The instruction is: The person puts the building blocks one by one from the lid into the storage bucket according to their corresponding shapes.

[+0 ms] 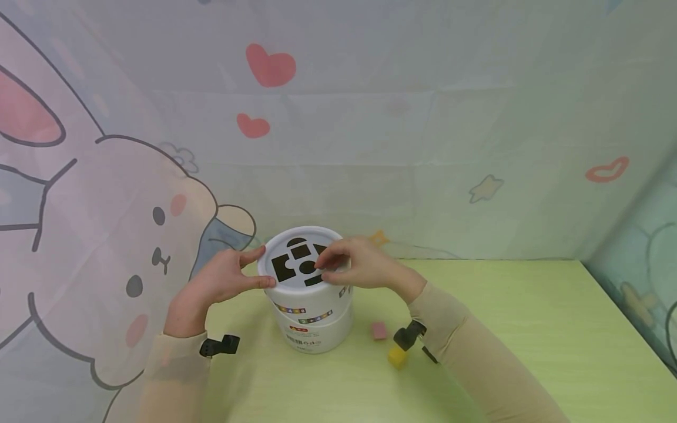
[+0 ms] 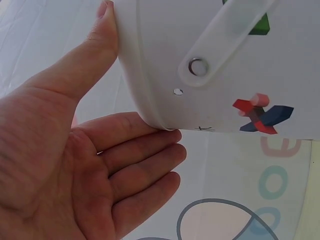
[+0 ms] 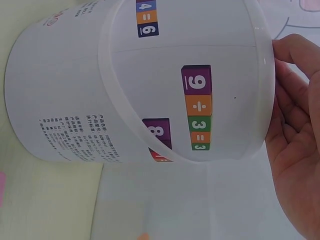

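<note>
A white bucket (image 1: 312, 317) stands upright, its lid (image 1: 268, 262) pierced with dark shaped holes. My left hand (image 1: 224, 276) touches the left side of the rim, thumb and index spread apart; the left wrist view shows its fingers nearly straight against the bucket. Over the right part of the lid is my right hand (image 1: 365, 262), its fingers loosely bent beside the round hole. No object shows between its fingertips, though the palm side is partly hidden. A pink block (image 1: 378, 331) and a yellow block (image 1: 397, 356) lie on the table right of the bucket.
The light green table (image 1: 508, 329) reaches back to a wall cloth (image 1: 370, 147) printed with a rabbit and hearts. A white carrying handle (image 2: 220, 45) is riveted to the bucket's side. Black wrist mounts (image 1: 409, 335) sit on both sleeves.
</note>
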